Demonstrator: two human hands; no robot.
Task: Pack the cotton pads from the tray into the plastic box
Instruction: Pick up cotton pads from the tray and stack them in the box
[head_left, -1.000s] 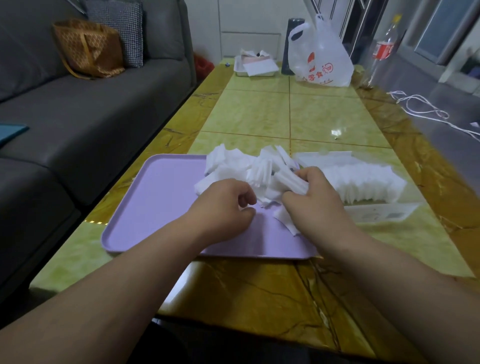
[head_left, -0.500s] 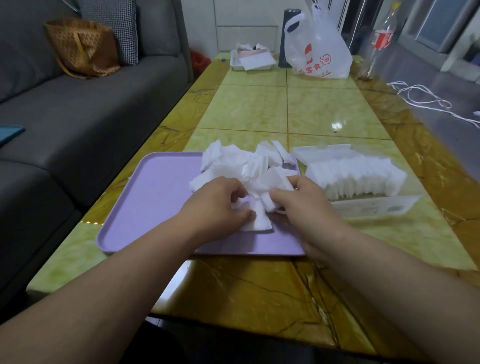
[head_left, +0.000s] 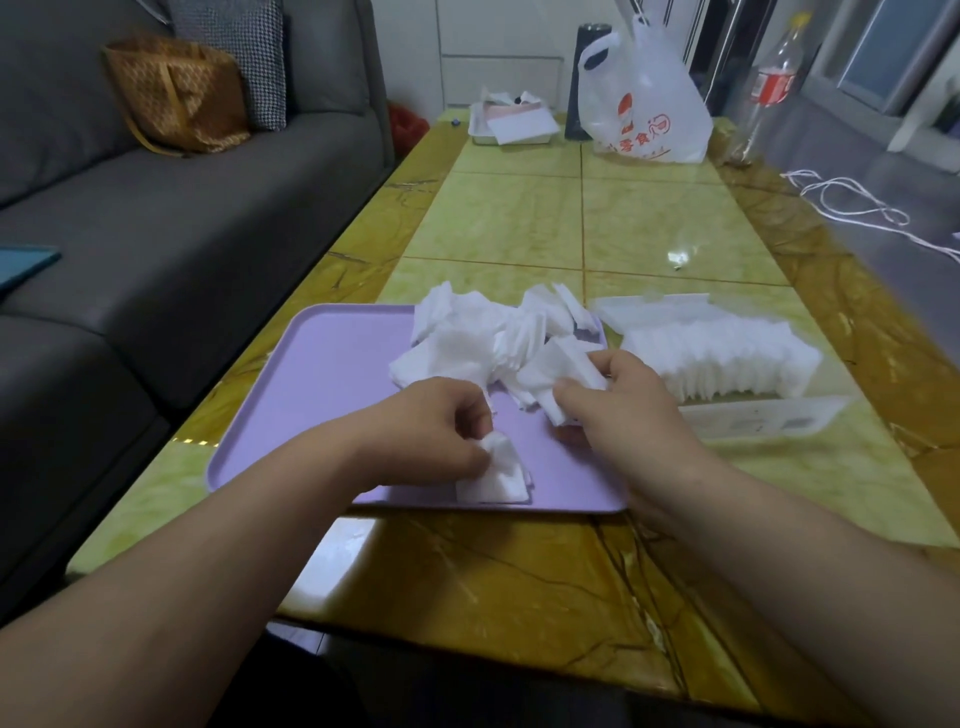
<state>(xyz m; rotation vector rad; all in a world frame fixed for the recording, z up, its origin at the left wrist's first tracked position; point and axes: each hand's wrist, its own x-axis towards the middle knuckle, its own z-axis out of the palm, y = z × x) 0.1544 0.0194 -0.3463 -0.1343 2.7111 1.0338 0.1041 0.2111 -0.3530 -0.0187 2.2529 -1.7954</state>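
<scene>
A lilac tray (head_left: 322, 395) lies on the table in front of me with a loose heap of white cotton pads (head_left: 467, 338) at its far right. My left hand (head_left: 431, 431) pinches a few pads (head_left: 493, 475) low over the tray's near edge. My right hand (head_left: 623, 410) grips a small stack of pads (head_left: 563, 371) beside the heap. To the right of the tray stands the clear plastic box (head_left: 763, 421), holding a long row of upright pads (head_left: 722, 358).
A grey sofa (head_left: 156, 234) runs along the left with a brown bag (head_left: 179, 93). At the table's far end stand a white tray with papers (head_left: 514, 127), a dark cylinder (head_left: 582, 83), a white plastic bag (head_left: 644, 104) and a bottle (head_left: 769, 83). White cord (head_left: 852, 208) lies on the floor at right.
Both hands drew back from the heap toward me. My left hand pulled a few pads down to the tray's near edge, and my right hand gathered a small stack.
</scene>
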